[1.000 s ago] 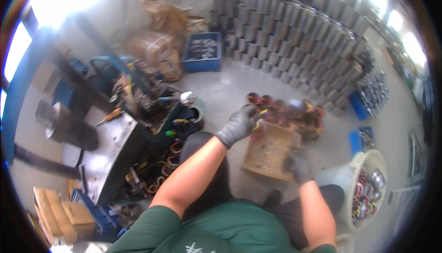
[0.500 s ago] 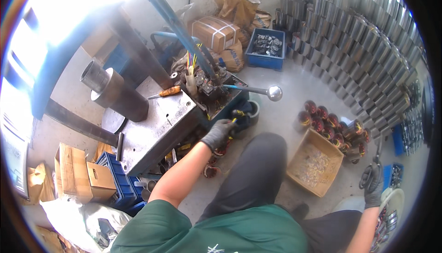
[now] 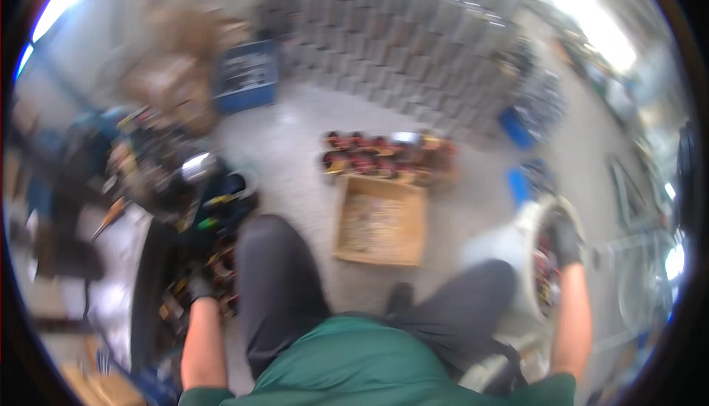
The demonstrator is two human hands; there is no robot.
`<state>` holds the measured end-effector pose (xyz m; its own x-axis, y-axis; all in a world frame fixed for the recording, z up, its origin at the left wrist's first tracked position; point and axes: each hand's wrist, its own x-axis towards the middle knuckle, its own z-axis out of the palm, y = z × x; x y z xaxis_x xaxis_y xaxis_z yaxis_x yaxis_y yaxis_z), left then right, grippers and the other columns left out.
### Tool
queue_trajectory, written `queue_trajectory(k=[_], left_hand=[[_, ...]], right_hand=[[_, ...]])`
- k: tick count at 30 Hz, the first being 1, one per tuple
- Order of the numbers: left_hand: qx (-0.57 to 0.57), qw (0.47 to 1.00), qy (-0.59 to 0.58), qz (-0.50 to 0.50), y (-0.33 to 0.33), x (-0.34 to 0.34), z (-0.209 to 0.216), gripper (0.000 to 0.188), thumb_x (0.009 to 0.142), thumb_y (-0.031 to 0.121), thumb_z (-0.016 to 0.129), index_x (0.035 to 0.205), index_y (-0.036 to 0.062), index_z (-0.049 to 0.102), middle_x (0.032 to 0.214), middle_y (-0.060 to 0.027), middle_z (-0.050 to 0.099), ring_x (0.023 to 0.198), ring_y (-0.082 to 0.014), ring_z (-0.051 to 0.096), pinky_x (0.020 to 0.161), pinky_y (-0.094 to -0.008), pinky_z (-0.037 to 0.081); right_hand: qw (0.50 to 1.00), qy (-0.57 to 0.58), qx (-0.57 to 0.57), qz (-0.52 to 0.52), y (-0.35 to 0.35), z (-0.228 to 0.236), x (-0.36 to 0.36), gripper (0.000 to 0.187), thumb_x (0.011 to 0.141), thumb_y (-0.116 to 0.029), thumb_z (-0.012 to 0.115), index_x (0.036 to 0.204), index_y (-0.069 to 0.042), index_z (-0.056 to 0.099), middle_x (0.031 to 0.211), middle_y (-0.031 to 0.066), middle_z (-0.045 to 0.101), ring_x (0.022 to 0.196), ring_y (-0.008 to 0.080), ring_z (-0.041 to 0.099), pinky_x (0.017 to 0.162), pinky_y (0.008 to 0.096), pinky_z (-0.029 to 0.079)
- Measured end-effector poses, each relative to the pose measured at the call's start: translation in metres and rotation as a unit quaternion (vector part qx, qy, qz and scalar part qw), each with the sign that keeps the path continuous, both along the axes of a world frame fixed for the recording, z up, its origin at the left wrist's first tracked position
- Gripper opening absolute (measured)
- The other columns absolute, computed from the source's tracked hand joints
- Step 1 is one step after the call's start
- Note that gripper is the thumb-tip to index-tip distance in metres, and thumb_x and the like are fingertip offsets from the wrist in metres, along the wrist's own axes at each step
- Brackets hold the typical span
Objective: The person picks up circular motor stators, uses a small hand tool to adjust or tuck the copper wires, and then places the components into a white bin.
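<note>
A shallow, open tan cardboard box [image 3: 378,256] sits on the grey floor in front of the person's knees, its bottom strewn with small pale pieces too blurred to tell apart. Well to the left of the box, the left hand [image 3: 199,285], in a dark grey glove, reaches down among red-and-black ring-shaped wire coils [image 3: 223,262] beside the metal-topped workbench [image 3: 122,280]; whether its fingers are spread or pinching a coil cannot be told. To the right of the box, the right hand [image 3: 567,245], gloved likewise, is at the mouth of a round white plastic bucket [image 3: 513,243] holding a jumble of red and pale parts [image 3: 546,262]; its fingers are blurred, so their state and any grip cannot be told either. Just beyond the box's far edge stand two rows of dark, red-rimmed round coils [image 3: 384,161]. Farther beyond the box rises a tiered stack of silver metal cylinders [image 3: 399,44], with a blue rectangular plastic bin [image 3: 247,97] of grey parts beyond the box to its left.
</note>
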<state>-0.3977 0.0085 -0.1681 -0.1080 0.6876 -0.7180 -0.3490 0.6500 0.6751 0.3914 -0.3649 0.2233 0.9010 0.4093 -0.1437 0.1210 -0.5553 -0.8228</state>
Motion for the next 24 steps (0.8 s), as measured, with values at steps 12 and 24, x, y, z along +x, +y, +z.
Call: queue_trajectory(k=[12,24], left_hand=[[0.181,0.936,0.192,-0.235,0.006,0.008,-0.069,0.029,0.089,0.021,0.061,0.112,0.0031,0.064,0.098,-0.0101,0.067,0.088,-0.0249,0.063,0.079,-0.0379,0.051],[0.336,0.912,-0.009,-0.236,0.091,0.116,0.09,0.032,0.087,0.02,0.067,0.111,0.0014,0.059,0.087,-0.0047,0.063,0.074,-0.0212,0.061,0.066,-0.0364,0.051]], right_hand=[[0.978,-0.177,-0.103,-0.047,-0.129,-0.032,0.07,0.028,0.082,-0.011,0.067,0.109,-0.008,0.063,0.095,0.008,0.067,0.076,0.0185,0.063,0.067,0.0338,0.05],[0.952,-0.124,-0.278,-0.003,-0.104,-0.015,0.048,0.053,0.069,-0.023,0.081,0.116,-0.006,0.065,0.108,0.016,0.069,0.096,0.0302,0.063,0.088,0.0389,0.048]])
